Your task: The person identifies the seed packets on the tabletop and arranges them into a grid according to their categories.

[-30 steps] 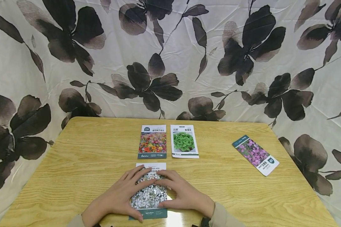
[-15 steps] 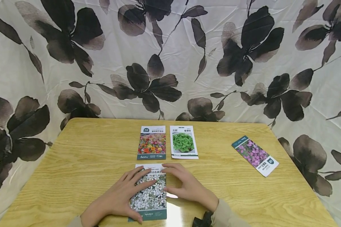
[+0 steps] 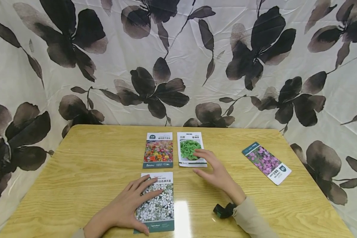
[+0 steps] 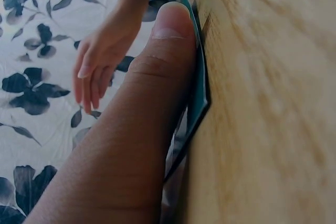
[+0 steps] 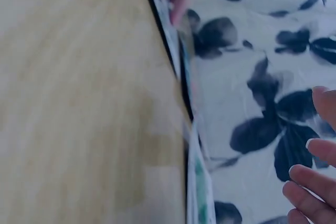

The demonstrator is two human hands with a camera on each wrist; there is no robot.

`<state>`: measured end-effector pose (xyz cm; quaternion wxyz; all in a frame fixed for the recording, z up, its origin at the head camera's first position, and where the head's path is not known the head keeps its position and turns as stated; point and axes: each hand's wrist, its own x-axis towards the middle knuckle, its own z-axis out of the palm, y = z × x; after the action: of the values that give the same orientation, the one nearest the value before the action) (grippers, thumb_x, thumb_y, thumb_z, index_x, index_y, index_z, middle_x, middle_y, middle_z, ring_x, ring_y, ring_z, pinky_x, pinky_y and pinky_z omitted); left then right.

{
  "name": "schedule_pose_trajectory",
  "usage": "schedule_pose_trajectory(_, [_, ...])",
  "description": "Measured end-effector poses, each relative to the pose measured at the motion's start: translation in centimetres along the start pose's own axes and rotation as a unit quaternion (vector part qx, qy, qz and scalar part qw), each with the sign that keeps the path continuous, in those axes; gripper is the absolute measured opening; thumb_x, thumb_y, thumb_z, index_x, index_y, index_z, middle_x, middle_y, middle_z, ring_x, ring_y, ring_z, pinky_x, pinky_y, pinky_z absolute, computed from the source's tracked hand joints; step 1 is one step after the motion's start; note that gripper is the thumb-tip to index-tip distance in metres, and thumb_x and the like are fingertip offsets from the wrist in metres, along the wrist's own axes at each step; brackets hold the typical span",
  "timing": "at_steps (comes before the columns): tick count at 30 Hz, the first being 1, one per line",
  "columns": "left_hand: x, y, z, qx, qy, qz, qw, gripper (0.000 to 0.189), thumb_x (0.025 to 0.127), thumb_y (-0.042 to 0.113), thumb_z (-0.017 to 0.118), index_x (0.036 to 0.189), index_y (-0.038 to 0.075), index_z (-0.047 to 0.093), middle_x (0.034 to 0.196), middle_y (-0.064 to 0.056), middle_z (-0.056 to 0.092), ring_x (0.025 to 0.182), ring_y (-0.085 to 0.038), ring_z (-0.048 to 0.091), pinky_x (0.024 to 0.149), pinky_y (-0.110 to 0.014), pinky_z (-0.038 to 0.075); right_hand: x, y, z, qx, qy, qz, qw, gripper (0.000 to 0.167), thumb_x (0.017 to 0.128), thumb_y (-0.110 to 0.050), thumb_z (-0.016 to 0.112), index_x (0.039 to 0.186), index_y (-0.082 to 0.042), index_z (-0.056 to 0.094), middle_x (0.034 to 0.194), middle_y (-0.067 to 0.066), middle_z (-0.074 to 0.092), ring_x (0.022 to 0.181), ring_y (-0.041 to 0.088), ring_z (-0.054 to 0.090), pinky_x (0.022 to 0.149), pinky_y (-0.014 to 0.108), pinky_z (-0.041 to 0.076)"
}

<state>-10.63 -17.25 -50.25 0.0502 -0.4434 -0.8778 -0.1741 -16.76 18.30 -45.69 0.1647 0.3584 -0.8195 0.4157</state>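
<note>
A seed packet with white flowers lies flat near the front of the table. My left hand rests on its left side with the fingers spread. In the left wrist view the thumb lies along the packet's teal end. My right hand is to the right, its fingers apart and holding nothing. Its fingertips overlap the lower right of a green-leaf seed packet in the head view. In the right wrist view those fingers are extended in the air.
Left of the green-leaf packet lies a seed packet with mixed bright flowers. A packet with pink-purple flowers lies slanted on the right of the wooden table. A floral cloth hangs behind the table's back edge.
My right hand has left the white-flower packet and moved up and right to the green-leaf packet. My left hand stays in place on the white-flower packet.
</note>
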Motion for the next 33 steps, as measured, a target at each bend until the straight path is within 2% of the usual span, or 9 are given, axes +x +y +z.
schedule_pose_trajectory(3, [0.1, 0.0, -0.2, -0.005, -0.003, 0.0, 1.0, 0.109, 0.067, 0.088, 0.06, 0.156, 0.032, 0.033, 0.164, -0.007, 0.021, 0.146, -0.038, 0.02, 0.101, -0.066, 0.033, 0.2, 0.7, -1.4, -0.009, 0.032, 0.009, 0.9994, 0.056, 0.081, -0.004, 0.08, 0.133, -0.007, 0.06, 0.138, 0.017, 0.056, 0.13, 0.032, 0.049, 0.11, 0.043, 0.037])
schedule_pose_trajectory(8, [0.1, 0.0, -0.2, -0.006, -0.005, 0.0, 1.0, 0.109, 0.067, 0.088, 0.06, 0.157, 0.032, 0.032, 0.164, -0.007, 0.02, 0.147, -0.038, 0.02, 0.101, -0.066, 0.033, 0.1, 1.8, -3.9, -0.039, 0.074, 0.022, 0.9962, 0.055, 0.077, 0.003, 0.08, 0.129, 0.002, 0.061, 0.136, 0.018, 0.058, 0.127, 0.034, 0.052, 0.109, 0.037, 0.037])
schedule_pose_trajectory(12, [0.1, 0.0, -0.2, -0.016, -0.015, -0.009, 0.9997, 0.11, 0.066, 0.088, 0.059, 0.157, 0.034, 0.03, 0.165, -0.005, 0.017, 0.148, -0.036, 0.016, 0.103, -0.066, 0.031, 0.0, 1.5, -6.0, -0.068, 0.11, 0.044, 0.9906, 0.052, 0.076, 0.01, 0.078, 0.126, 0.006, 0.061, 0.132, 0.024, 0.059, 0.123, 0.041, 0.054, 0.108, 0.035, 0.038])
schedule_pose_trajectory(16, [0.1, 0.0, -0.1, -0.014, -0.01, -0.008, 0.9998, 0.109, 0.067, 0.088, 0.06, 0.157, 0.033, 0.031, 0.165, -0.006, 0.018, 0.148, -0.036, 0.017, 0.102, -0.067, 0.031, 0.0, 0.6, -8.3, -0.066, 0.143, 0.102, 0.9823, 0.047, 0.081, 0.012, 0.072, 0.126, 0.011, 0.06, 0.131, 0.029, 0.058, 0.122, 0.046, 0.052, 0.108, 0.025, 0.036])
schedule_pose_trajectory(20, [0.0, -0.1, -0.2, -0.015, -0.009, -0.008, 0.9998, 0.109, 0.067, 0.088, 0.06, 0.157, 0.033, 0.032, 0.164, -0.006, 0.019, 0.147, -0.037, 0.018, 0.102, -0.066, 0.031, -1.2, 2.1, -10.5, -0.028, 0.177, 0.177, 0.9677, 0.044, 0.09, 0.008, 0.066, 0.133, 0.01, 0.056, 0.135, 0.028, 0.054, 0.126, 0.032, 0.05, 0.109, 0.021, 0.034])
schedule_pose_trajectory(24, [0.0, 0.0, -0.4, -0.023, -0.022, -0.018, 0.9993, 0.108, 0.067, 0.088, 0.059, 0.157, 0.036, 0.029, 0.165, -0.003, 0.016, 0.149, -0.034, 0.015, 0.104, -0.066, 0.029, -3.4, 5.2, -12.6, -0.033, 0.2, 0.241, 0.9493, 0.045, 0.098, -0.007, 0.063, 0.14, 0.001, 0.053, 0.14, 0.022, 0.051, 0.127, 0.017, 0.047, 0.112, 0.026, 0.031])
schedule_pose_trajectory(28, [0.0, 0.1, -0.5, -0.018, -0.022, -0.016, 0.9995, 0.108, 0.067, 0.088, 0.058, 0.157, 0.035, 0.03, 0.165, -0.004, 0.017, 0.148, -0.035, 0.016, 0.104, -0.066, 0.03, -5.4, 6.8, -14.3, -0.067, 0.194, 0.3, 0.9316, 0.05, 0.1, -0.024, 0.061, 0.145, -0.005, 0.049, 0.146, 0.019, 0.046, 0.135, 0.029, 0.042, 0.116, 0.04, 0.027])
schedule_pose_trajectory(30, [0.0, 0.1, -0.6, -0.017, -0.021, -0.016, 0.9995, 0.108, 0.067, 0.088, 0.058, 0.157, 0.035, 0.031, 0.165, -0.004, 0.017, 0.148, -0.035, 0.016, 0.104, -0.066, 0.03, -6.2, 7.1, -15.1, -0.081, 0.186, 0.327, 0.9231, 0.055, 0.1, -0.029, 0.062, 0.146, -0.005, 0.047, 0.148, 0.019, 0.044, 0.136, 0.039, 0.038, 0.116, 0.048, 0.025])
schedule_pose_trajectory(33, [0.0, 0.2, -0.6, -0.016, -0.02, -0.014, 0.9996, 0.108, 0.067, 0.089, 0.058, 0.157, 0.034, 0.031, 0.165, -0.004, 0.018, 0.148, -0.036, 0.017, 0.103, -0.066, 0.031, -7.3, 7.5, -16.0, -0.096, 0.175, 0.352, 0.9146, 0.059, 0.1, -0.032, 0.06, 0.148, -0.002, 0.044, 0.15, 0.023, 0.04, 0.138, 0.046, 0.034, 0.113, 0.058, 0.024])
